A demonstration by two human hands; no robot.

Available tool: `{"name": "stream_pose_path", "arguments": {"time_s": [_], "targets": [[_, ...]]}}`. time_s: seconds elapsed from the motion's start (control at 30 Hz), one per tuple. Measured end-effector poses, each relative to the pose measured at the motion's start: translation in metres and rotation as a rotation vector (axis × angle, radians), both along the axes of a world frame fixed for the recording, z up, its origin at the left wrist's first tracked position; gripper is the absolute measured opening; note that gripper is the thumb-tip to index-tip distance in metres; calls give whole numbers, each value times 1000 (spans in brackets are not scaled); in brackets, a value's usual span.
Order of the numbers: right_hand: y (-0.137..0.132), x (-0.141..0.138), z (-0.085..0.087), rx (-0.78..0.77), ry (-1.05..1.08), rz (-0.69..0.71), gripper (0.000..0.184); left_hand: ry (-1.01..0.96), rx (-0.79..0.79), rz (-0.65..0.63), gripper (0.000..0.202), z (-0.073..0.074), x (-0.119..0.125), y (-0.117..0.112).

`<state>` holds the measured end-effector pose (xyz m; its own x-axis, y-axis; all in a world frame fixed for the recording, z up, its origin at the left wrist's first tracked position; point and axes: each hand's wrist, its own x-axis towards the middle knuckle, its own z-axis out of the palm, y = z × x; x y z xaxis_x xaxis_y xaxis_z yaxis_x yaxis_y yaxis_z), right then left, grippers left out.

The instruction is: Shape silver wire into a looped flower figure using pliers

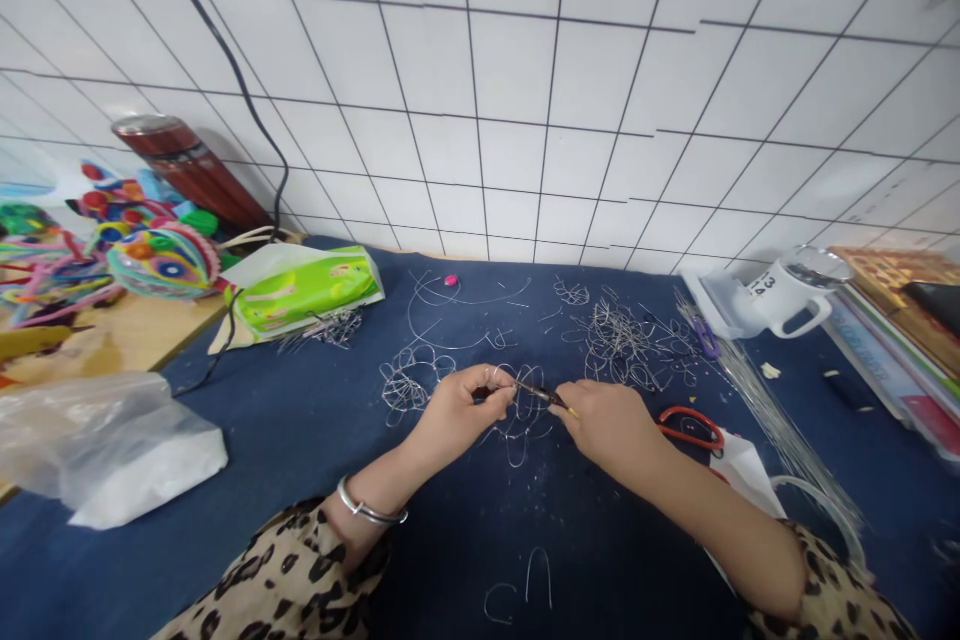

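My left hand is closed in a pinch on a thin silver wire, close to the tip of the pliers. In my right hand is a pair of small dark pliers with a bit of yellow at the handle; their jaws reach left to the wire at my left fingertips. Bent wire loops show around and below the pliers, on or just above the blue cloth. A bundle of looped wire lies beside my left hand, and a tangled heap of wire pieces lies beyond my right hand.
Red-handled scissors and long straight wires lie at right, near a white mug and books. At left are a green tissue pack, a plastic bag and a reddish flask. A tiled wall stands behind.
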<state>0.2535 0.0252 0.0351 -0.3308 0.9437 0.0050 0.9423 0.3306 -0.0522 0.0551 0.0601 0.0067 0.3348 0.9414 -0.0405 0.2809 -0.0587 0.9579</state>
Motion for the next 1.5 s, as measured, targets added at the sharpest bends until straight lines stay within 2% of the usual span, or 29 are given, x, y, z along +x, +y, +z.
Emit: {"name": "stream_pose_path", "arguments": {"time_s": [0.2, 0.53, 0.9, 1.07, 1.27, 1.5], "targets": [[-3, -3, -1, 79, 13, 13, 17, -132, -10, 44, 12, -2, 3, -5], [1, 3, -1, 320, -57, 94, 8, -91, 35, 7, 11, 6, 1, -3], [9, 16, 15, 499, -121, 210, 23, -83, 8, -55, 14, 6, -4, 1], [11, 24, 16, 518, -112, 241, 23, -107, -5, -104, 14, 4, -7, 3], [8, 19, 16, 491, -149, 284, 23, -106, -16, -164, 15, 5, -8, 3], [6, 15, 18, 492, -185, 273, 23, -145, -61, -174, 11, 4, -6, 3]]}}
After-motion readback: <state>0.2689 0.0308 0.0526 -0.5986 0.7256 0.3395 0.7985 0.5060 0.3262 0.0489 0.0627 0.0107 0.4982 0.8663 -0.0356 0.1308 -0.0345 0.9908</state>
